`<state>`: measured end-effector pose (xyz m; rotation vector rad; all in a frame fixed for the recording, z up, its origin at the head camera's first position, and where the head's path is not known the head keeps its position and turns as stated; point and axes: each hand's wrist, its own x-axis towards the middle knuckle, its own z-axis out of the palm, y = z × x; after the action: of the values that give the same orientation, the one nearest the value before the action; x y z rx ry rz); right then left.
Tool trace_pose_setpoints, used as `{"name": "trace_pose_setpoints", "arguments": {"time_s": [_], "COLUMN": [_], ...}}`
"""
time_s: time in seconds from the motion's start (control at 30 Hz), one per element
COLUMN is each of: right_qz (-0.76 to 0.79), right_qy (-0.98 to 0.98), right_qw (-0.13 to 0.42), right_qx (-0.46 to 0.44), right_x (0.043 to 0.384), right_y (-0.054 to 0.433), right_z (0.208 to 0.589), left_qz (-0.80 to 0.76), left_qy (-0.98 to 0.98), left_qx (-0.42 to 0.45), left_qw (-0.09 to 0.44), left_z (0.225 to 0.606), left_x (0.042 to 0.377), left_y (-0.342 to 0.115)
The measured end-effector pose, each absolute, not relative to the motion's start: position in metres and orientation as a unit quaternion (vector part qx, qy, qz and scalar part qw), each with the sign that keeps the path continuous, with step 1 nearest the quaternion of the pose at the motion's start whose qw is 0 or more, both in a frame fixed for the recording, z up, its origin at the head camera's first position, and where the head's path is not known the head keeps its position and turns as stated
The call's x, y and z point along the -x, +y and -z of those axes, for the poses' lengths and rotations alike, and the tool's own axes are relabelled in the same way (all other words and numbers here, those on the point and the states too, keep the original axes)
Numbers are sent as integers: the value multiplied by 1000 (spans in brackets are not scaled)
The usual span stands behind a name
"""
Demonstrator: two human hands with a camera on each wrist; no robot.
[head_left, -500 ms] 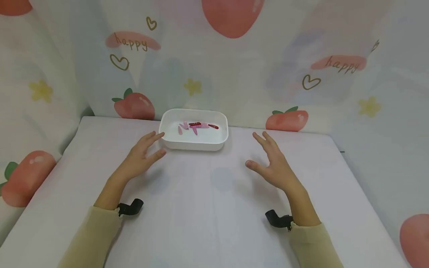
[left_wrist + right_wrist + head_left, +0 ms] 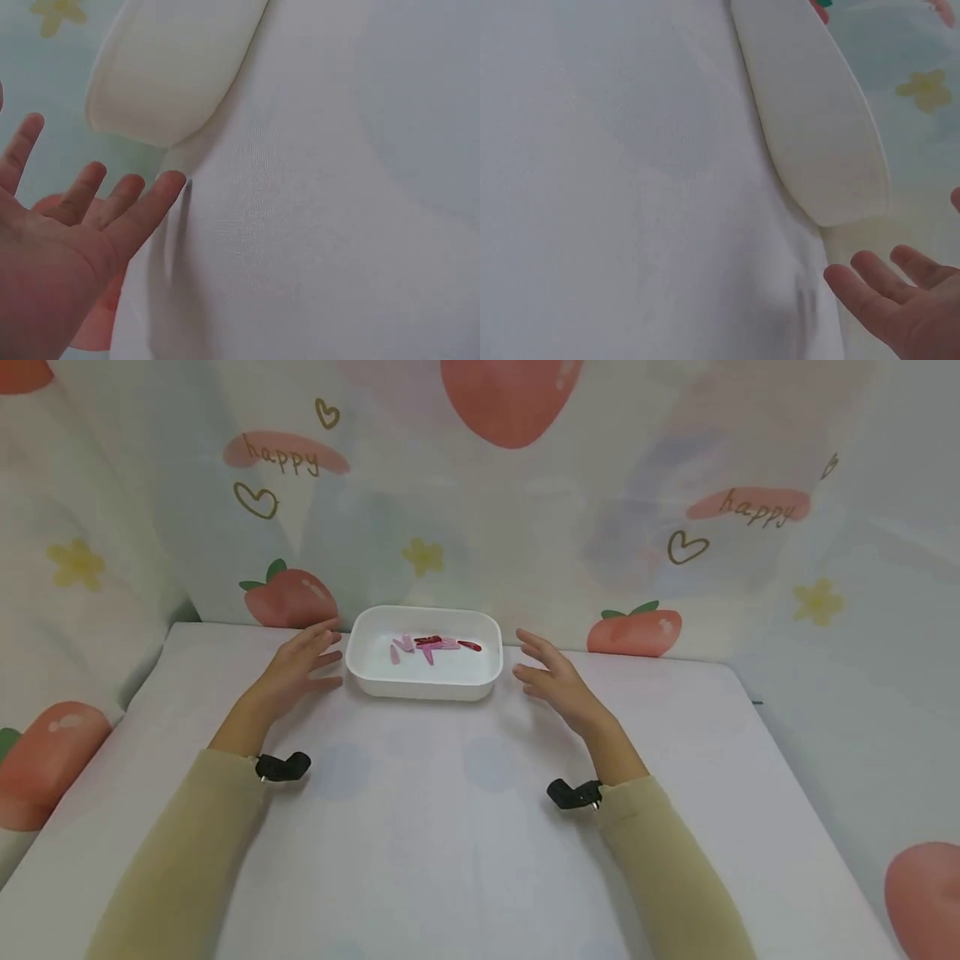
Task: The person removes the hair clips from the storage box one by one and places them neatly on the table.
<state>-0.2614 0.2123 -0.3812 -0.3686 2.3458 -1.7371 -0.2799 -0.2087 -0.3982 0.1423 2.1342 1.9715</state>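
A white rectangular tub [image 2: 420, 691] with rounded corners stands near the back of the table. Inside it lie several small pink and red hair clips [image 2: 428, 646], scattered over the bottom. My left hand [image 2: 296, 664] is just left of the tub, fingers spread and pointing toward its side. On the other side my right hand [image 2: 558, 683] faces the tub with its fingers apart. In the left wrist view the fingertips [image 2: 172, 180] are close below the tub's wall [image 2: 172, 67]. The right wrist view shows a similar small gap between fingertips [image 2: 836, 276] and wall [image 2: 817, 120]. Both hands hold nothing.
A white cloth covers the table [image 2: 420, 827]. Directly behind the tub rises a backdrop [image 2: 517, 543] printed with fruit, hearts and flowers. Black devices [image 2: 282, 767] are strapped at both wrists, beside the beige sleeves [image 2: 172, 852].
Both hands have moved forward and to either side of the tub, the right one also shifting left toward it. The whole head view has shifted slightly. The tub and its contents look unchanged.
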Motion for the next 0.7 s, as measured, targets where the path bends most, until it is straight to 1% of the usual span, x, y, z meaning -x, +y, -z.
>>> {"name": "trace_pose_setpoints", "arguments": {"time_s": [0.17, 0.37, 0.57, 0.7], "right_qz": [630, 682, 720, 721], "right_qy": [761, 714, 674, 670], "right_qw": [133, 148, 165, 175], "right_qx": [82, 47, 26, 25], "right_x": [284, 301, 309, 308], "right_y": [199, 190, 186, 183], "right_z": [389, 395, 401, 402], "left_qz": [-710, -712, -690, -695], "left_qy": [688, 680, 694, 688], "left_qx": [-30, -25, -36, -39], "left_qw": [148, 172, 201, 206], "left_z": [398, 399, 401, 402], "left_x": [294, 305, 309, 305], "left_y": [-209, -206, -197, -195]}}
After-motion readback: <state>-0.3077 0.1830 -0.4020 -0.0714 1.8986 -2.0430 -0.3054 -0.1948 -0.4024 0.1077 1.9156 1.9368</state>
